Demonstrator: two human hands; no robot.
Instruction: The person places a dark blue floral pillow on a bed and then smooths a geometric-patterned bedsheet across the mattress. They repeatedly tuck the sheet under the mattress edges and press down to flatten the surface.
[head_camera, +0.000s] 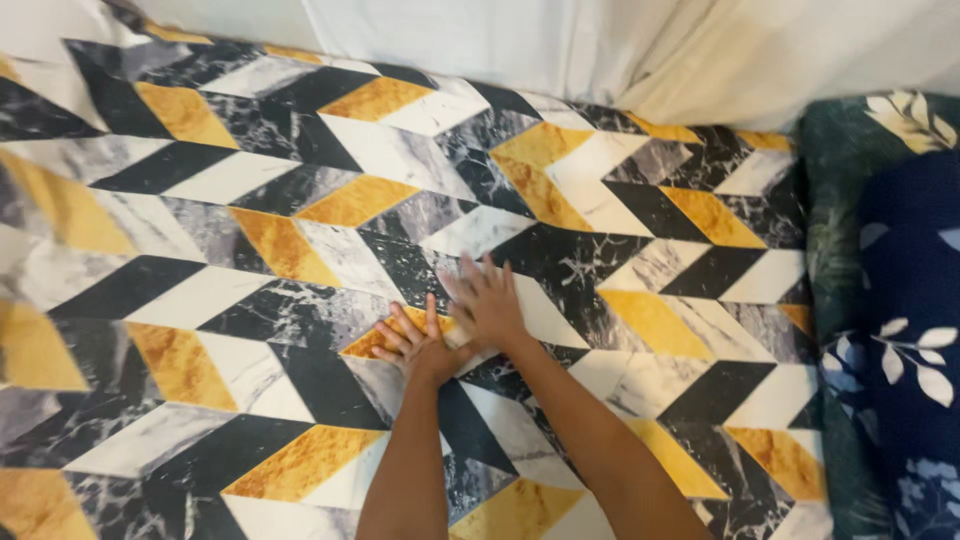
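A bedsheet (300, 230) printed with black, white, grey and gold chevron blocks fills nearly the whole frame, running from the left edge to the right third and from the top to the bottom. Both hands lie flat on it a little below the centre, fingers spread, palms down, gripping nothing. The left hand (418, 343) rests on a gold block; the right hand (488, 303) sits just beside it, slightly higher in the frame, its thumb side touching or overlapping the left hand's fingers. The right hand's fingers are blurred, so their exact spread is hard to read. Both forearms come up from the bottom edge, cut off there.

Along the top of the frame a pale curtain (600, 50) hangs behind the sheet's far edge, hiding whatever lies beyond it. At the right edge a dark blue pillow (915, 300) with white leaf prints overlaps a dark green floral pillow (840, 160); both cover the sheet's right end and are cut off by the frame.
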